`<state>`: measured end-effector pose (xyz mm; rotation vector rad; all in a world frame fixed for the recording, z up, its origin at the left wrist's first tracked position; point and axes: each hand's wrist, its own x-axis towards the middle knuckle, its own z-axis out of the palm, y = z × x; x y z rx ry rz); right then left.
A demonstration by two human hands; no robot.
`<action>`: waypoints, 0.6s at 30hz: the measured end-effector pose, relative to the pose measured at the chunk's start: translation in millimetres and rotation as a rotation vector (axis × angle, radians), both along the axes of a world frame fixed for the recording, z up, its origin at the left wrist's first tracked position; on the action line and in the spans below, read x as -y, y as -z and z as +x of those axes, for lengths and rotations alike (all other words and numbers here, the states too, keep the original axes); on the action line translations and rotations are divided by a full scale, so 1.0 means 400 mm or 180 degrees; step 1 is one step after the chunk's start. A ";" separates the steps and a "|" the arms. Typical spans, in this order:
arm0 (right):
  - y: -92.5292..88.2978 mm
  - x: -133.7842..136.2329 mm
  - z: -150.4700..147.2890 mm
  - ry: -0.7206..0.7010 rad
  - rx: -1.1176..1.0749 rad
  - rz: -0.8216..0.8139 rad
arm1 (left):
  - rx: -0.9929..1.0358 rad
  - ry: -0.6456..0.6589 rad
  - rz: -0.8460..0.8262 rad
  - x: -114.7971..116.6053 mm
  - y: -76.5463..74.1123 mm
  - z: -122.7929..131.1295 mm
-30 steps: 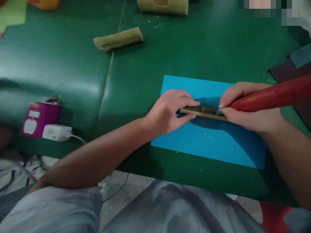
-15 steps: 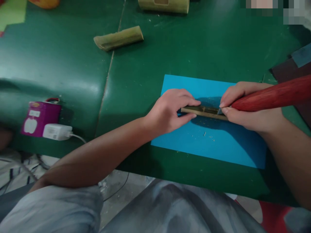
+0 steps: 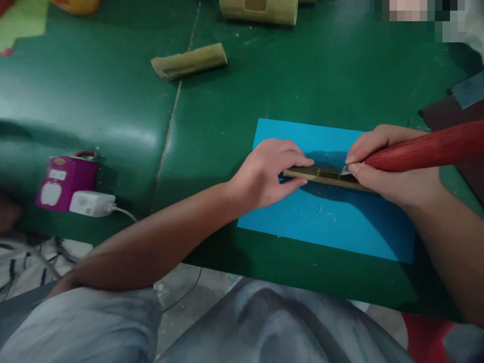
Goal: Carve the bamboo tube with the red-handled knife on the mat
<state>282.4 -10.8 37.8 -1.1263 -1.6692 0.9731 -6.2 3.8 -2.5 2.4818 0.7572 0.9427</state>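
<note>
A narrow bamboo strip lies on a blue sheet on the green table. My left hand pinches the strip's left end between fingers and thumb, pressing it down. My right hand is closed round a carving tool with a long red wooden handle. Its small metal blade rests on the strip near the middle. Small shavings lie on the sheet just in front of the strip.
A split bamboo piece lies at the back centre, and a bamboo tube with a cut window stands at the far edge. A purple box and a white charger sit at the left. Dark sheets lie at the right.
The blade has shifted slightly to the right along the strip. Both hands keep their grips; the view has drifted a little.
</note>
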 end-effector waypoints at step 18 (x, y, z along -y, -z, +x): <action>-0.014 0.001 -0.002 -0.0227 0.0086 -0.0400 | 0.0079 0.0117 -0.0192 -0.007 0.009 -0.005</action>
